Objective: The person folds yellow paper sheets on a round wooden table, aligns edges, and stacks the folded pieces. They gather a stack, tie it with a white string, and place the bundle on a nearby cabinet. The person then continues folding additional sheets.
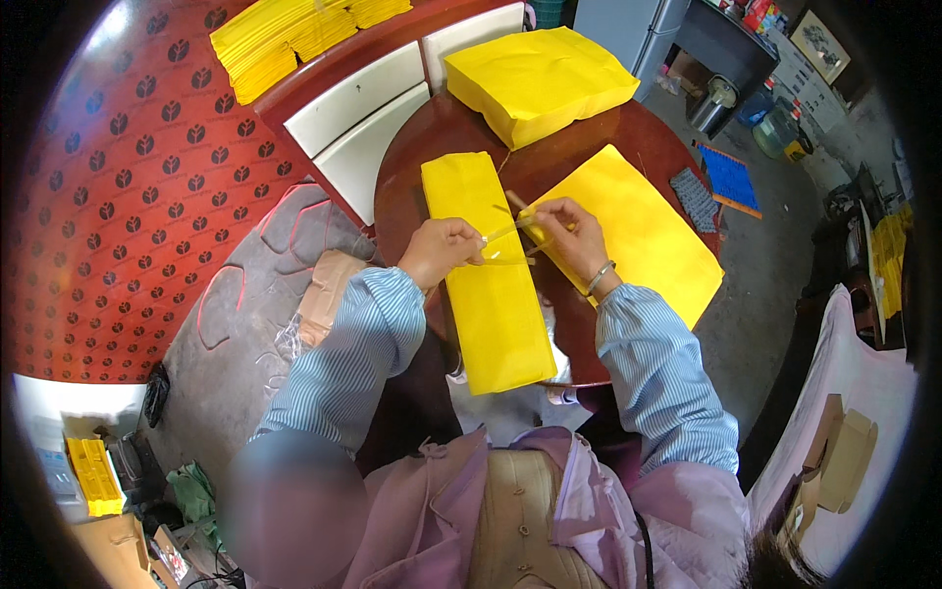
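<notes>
Yellowish strip [507, 232]: your left hand [438, 253] and right hand [577, 243] pinch it over the long bundle [498, 329]; maybe tying, so pull gently.

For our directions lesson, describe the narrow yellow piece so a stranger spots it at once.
Find the round, dark table. The narrow yellow piece lies there, left of the wide yellow piece, with the left hand at its left edge. Unlike its yellow neighbours, it is long and slim.
</notes>
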### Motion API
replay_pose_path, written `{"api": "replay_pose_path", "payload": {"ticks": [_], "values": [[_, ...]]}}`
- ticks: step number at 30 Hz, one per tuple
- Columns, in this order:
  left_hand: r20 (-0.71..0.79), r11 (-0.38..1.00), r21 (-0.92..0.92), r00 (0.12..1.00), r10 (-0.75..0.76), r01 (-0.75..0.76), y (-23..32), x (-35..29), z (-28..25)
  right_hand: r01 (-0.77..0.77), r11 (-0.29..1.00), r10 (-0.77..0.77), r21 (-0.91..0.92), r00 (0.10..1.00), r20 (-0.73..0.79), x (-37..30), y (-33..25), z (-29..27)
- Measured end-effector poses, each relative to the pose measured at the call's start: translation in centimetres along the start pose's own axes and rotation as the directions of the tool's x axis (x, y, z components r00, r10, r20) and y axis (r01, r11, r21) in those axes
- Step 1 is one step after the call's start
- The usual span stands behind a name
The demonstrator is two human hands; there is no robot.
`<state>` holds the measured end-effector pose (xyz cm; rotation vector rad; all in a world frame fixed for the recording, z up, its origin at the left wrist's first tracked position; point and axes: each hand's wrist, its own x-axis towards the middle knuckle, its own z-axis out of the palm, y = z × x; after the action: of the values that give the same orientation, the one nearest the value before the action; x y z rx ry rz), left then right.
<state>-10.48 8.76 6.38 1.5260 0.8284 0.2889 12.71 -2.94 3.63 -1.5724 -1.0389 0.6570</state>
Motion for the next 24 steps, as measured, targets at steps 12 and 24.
{"api": "replay_pose_path", "payload": {"ticks": [12, 24], "values": [[0.027, 0.995, -0.047, 0.996, -0.086, 0.087, -0.9, 1.2, -0.6, 0.511, 0.558, -0.517, -0.653, 0.83, 0.208, -5.1, -5.8, 1.9], [0.059, 0.993, -0.106, 0.998, -0.039, 0.045, -1.6, 1.3, -0.5, 0.669, 0.639, -0.511, -0.379, 0.738, 0.441, -11.7, -9.1, 3.1]]}}
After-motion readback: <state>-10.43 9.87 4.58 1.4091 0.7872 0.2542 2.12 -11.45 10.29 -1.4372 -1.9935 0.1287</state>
